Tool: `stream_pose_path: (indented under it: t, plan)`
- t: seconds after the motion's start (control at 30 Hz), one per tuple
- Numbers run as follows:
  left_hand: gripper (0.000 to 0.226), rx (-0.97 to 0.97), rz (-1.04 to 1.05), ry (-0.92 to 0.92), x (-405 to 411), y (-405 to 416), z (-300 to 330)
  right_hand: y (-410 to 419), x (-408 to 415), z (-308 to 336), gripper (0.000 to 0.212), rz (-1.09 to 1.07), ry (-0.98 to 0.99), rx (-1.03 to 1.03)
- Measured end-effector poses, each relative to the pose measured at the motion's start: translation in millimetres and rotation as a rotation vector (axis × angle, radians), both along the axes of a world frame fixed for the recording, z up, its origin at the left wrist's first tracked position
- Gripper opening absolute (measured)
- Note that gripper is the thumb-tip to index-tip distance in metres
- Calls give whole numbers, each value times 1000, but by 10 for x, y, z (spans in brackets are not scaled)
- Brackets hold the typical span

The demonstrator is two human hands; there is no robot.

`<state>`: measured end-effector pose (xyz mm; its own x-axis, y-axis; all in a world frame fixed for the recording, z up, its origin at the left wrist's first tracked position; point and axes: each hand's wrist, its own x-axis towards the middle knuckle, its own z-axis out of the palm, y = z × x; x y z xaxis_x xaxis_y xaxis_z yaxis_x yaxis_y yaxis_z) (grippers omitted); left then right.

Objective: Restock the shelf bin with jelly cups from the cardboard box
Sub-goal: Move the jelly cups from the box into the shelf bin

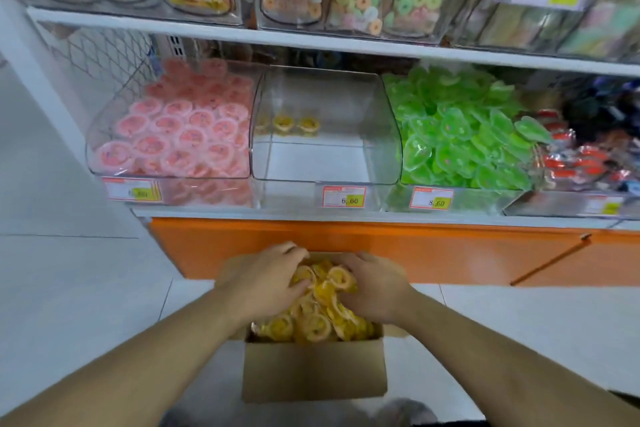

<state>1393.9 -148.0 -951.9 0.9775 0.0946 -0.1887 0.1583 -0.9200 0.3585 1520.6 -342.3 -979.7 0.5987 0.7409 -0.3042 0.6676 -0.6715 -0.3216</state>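
Head view shows us both our hands down in the pile of yellow jelly cups (322,308) that fills the open brown cardboard box (313,371) on the pale tiled floor (86,288). Our left hand (263,279) curls its fingers over the left side of the heap, thumb tucked against the cups, grasping a bunch of them. Our right hand (375,288) does the same from the right, fingers bent round the cups, so a mound of them sits pressed between our two palms above the box rim. Beyond the box runs an orange cabinet front (381,246), and above it the shelf. Straight ahead stands the clear plastic shelf bin (325,163), nearly bare, with a few yellow cups at its back. Left of it sits a bin of pink jelly cups (180,135), right of it a bin of green jelly cups (460,139).
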Motion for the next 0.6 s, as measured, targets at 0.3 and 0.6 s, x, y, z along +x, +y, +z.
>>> stream_pose_path:
  t: [0.3, 0.6]
  plan:
    - [76, -185, 122, 180, 447, 76, -1132, 169, 242, -790, 84, -133, 251, -37]
    - [55, -192, 175, 130, 479, -20, -1515, 281, 257, -1116, 76, -259, 201, 14]
